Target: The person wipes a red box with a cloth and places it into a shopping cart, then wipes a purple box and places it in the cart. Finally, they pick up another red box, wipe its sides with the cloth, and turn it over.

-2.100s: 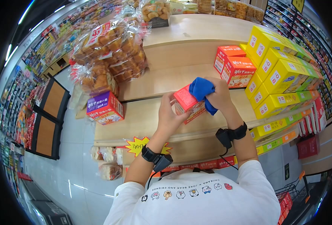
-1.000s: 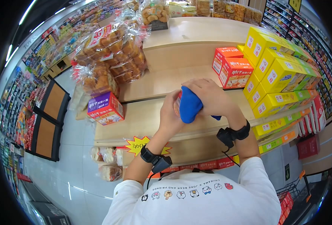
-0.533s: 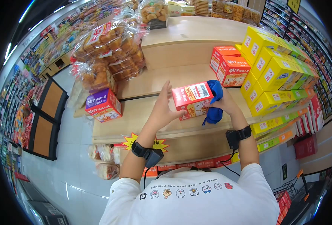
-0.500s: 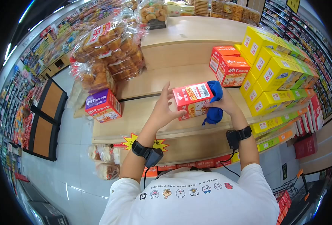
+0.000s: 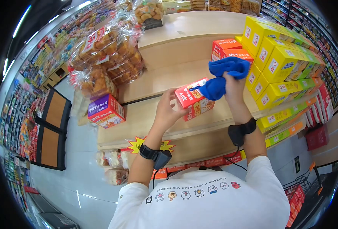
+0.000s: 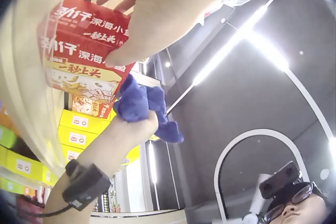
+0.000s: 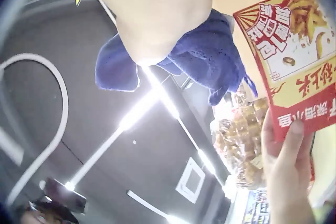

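Observation:
In the head view my left hand (image 5: 168, 108) grips a red snack box (image 5: 188, 96) by its left end, thumb on the near side. My right hand (image 5: 233, 87) holds a crumpled blue cloth (image 5: 230, 68), part of it bulging above the fist and part hanging toward the box. That lower part overlaps the box's right end in the head view. From the right wrist, the cloth (image 7: 207, 50) appears beside the box's printed front (image 7: 294, 50), with the left hand's thumb on its lower edge. In the left wrist view the cloth (image 6: 134, 100) sits right by the box's corner.
Red boxes (image 5: 224, 45) stand behind the right hand, beside stacked yellow boxes (image 5: 285, 65). Left on the wooden shelf (image 5: 146, 124) are a purple-and-red box (image 5: 106, 110) and bagged bread (image 5: 108, 49). A yellow price sign (image 5: 136, 145) juts from the front edge.
The box has turned in my left hand, so its barcode face no longer points up. My right hand has lifted the cloth up and away from the box's right end; it bunches above the fist.

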